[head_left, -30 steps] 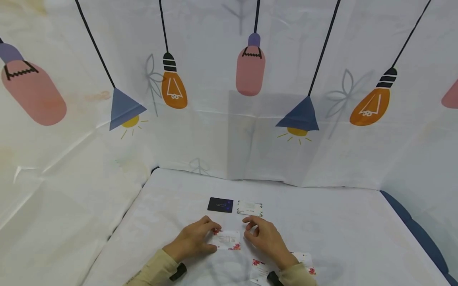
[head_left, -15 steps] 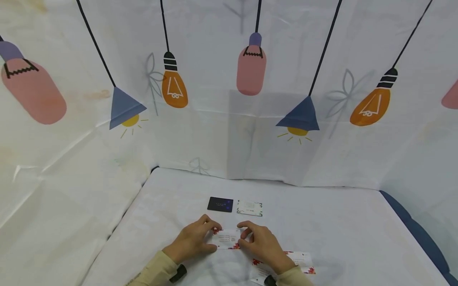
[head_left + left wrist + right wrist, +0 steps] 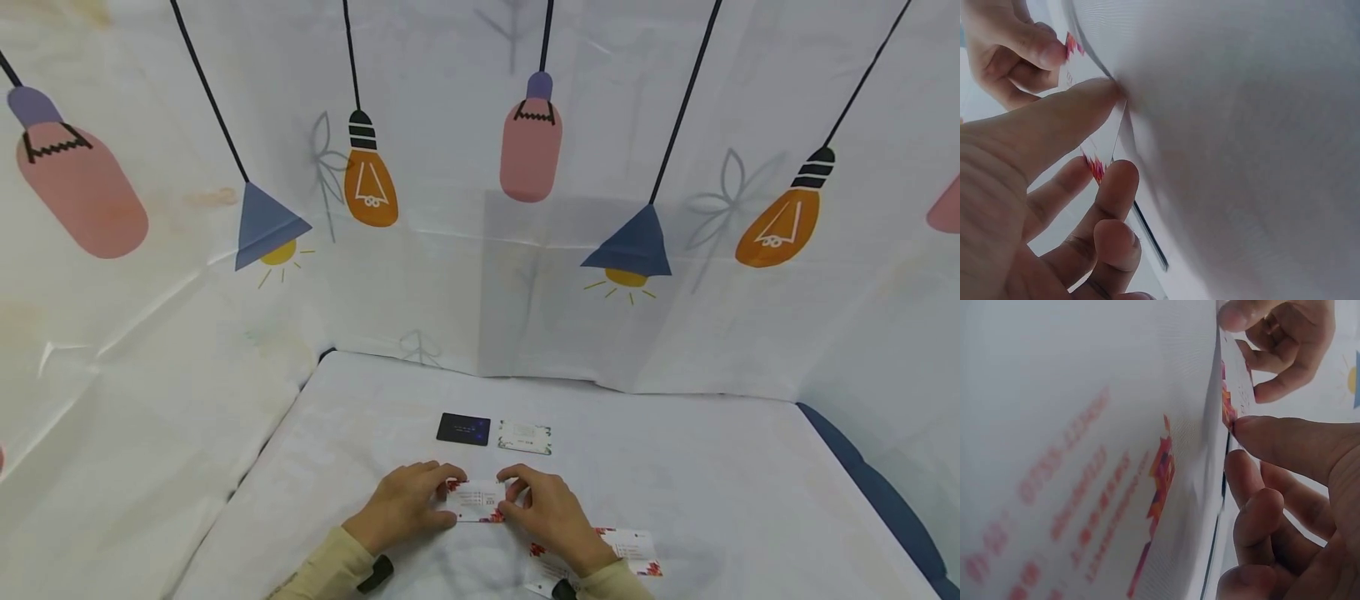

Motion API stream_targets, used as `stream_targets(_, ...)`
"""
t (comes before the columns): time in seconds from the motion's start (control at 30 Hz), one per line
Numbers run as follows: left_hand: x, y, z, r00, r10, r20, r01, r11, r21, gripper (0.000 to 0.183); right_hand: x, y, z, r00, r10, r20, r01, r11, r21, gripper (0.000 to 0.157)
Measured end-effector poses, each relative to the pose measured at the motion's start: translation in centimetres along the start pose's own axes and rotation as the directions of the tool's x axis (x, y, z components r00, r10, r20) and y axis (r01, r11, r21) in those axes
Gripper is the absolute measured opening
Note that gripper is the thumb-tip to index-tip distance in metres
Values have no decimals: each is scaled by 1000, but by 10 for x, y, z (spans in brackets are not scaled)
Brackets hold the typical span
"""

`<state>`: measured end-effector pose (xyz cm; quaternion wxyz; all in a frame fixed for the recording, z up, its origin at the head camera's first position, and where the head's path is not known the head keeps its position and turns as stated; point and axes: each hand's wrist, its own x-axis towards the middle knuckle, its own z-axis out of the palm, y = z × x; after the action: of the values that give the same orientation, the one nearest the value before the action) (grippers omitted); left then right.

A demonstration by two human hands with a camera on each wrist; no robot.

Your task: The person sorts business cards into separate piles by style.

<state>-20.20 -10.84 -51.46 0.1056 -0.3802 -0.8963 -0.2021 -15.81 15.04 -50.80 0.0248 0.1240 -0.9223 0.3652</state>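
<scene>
Head view: left hand (image 3: pixel 407 502) and right hand (image 3: pixel 551 514) pinch opposite ends of the white card (image 3: pixel 476 500) (long axis crosswise).

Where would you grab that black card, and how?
I'd probably pinch the black card by its left short edge, coming from the left. It lies flat on the table, so lift that edge first; the green-cornered white card sits close beside its right edge.

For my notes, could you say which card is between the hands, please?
The red-cornered white card nearest the black card; its lookalikes lie by the right sleeve.
</scene>
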Motion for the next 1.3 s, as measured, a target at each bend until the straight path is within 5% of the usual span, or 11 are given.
stream_targets(0.23,8,4,1,1000,7,-8,-6,1000,28,42,1,4,-4,999,-11,-47,11,1000,-14,31)
stream_targets(0.5,34,16,-1,999,-35,37,33,998,58,41,2,15,-14,993,15,-113,-17,1000,-20,33)
stream_targets(0.8,66,34,2,999,29,-20,-26,989,149,38,0,21,-34,968,128,-216,-127,992,17,34)
stream_targets(1.3,114,53,18,994,72,-86,-59,988,143,33,-1,32,-71,938,185,-294,-202,979,-30,37)
